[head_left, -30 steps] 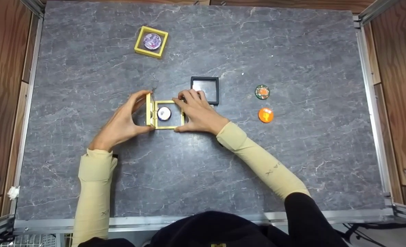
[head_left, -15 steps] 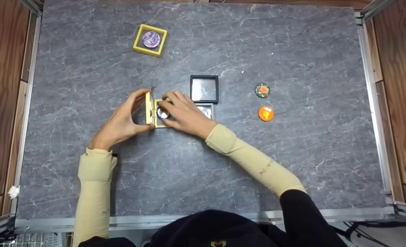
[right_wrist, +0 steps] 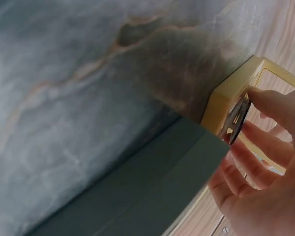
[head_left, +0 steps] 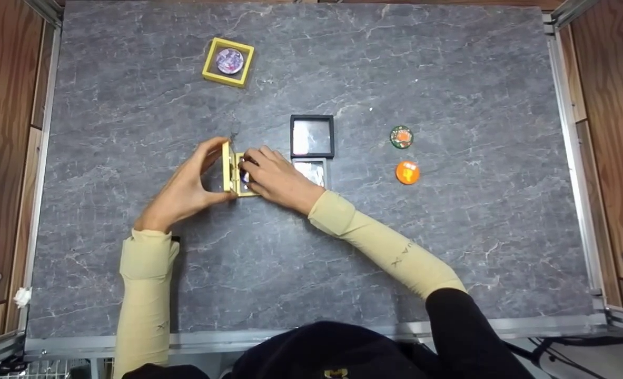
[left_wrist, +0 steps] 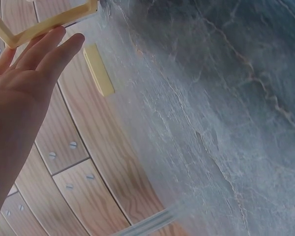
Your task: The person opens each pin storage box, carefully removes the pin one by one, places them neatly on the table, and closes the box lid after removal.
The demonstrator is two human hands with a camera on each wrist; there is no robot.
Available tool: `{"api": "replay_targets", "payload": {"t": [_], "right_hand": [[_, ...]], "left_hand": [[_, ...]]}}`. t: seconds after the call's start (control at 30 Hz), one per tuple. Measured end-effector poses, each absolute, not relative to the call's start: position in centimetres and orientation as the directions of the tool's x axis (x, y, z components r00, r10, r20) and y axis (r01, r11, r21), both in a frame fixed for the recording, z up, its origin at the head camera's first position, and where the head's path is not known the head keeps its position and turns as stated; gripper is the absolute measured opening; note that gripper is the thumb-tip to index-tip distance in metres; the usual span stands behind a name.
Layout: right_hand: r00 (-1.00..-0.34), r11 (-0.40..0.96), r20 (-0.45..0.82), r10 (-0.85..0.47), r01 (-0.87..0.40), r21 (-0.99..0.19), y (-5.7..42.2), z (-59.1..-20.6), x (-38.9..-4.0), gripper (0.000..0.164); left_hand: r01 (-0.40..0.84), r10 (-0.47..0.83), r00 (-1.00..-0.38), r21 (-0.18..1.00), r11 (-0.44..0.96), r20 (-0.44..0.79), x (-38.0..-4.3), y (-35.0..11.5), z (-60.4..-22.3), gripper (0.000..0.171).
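A small yellow hinged display frame (head_left: 227, 167) stands unfolded on the table, one half raised and the other lying flat. My left hand (head_left: 187, 181) grips the raised half, thumb at the near corner and fingers at the far one; the left wrist view shows fingers against its yellow rim (left_wrist: 54, 20). Over the flat half is my right hand (head_left: 282, 181). Its thumb and fingers pinch a round button badge (right_wrist: 238, 118), which looks tilted inside the yellow rim in the right wrist view. From above, the right fingers cover most of that badge.
Right of the flat half lie a grey frame (head_left: 309, 171) and a black frame (head_left: 333, 137), touching or nearly so. Farther back sits another yellow frame (head_left: 209, 58) with a purple badge (head_left: 230, 61). An orange badge (head_left: 407, 172) and a green-rimmed badge (head_left: 401, 137) lie at right.
My right hand has moved left from the flat half's right edge onto the badge inside, uncovering the grey frame. The left hand has stayed at the raised half.
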State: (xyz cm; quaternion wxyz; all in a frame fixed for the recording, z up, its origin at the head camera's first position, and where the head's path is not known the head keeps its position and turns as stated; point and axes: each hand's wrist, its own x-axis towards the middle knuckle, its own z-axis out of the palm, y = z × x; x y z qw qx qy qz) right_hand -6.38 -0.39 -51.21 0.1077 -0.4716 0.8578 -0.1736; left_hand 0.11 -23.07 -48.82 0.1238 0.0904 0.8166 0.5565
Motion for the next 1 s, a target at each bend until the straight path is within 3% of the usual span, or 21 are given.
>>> {"api": "replay_targets", "payload": {"t": [0.33,0.67,1.0], "right_hand": [[-0.568,0.460,0.037,-0.822,-0.701,-0.544,1.1,-50.0,-6.5,0.048],[-0.708,0.491,0.201,-0.677,-0.638,-0.593,6.7,-47.3,-8.1,0.041],[-0.854,0.611,0.171,-0.491,-0.478,-0.632,13.7,-47.2,-10.5,0.043]], "left_hand": [[0.022,0.292,-0.950,0.914,0.406,-0.107,0.1,-23.0,-49.1,0.106],[0.038,0.285,-0.954,0.900,0.435,-0.097,0.2,-22.8,-48.8,0.107],[0.036,0.287,-0.953,0.906,0.421,-0.095,0.1,-22.5,-48.8,0.106]]}}
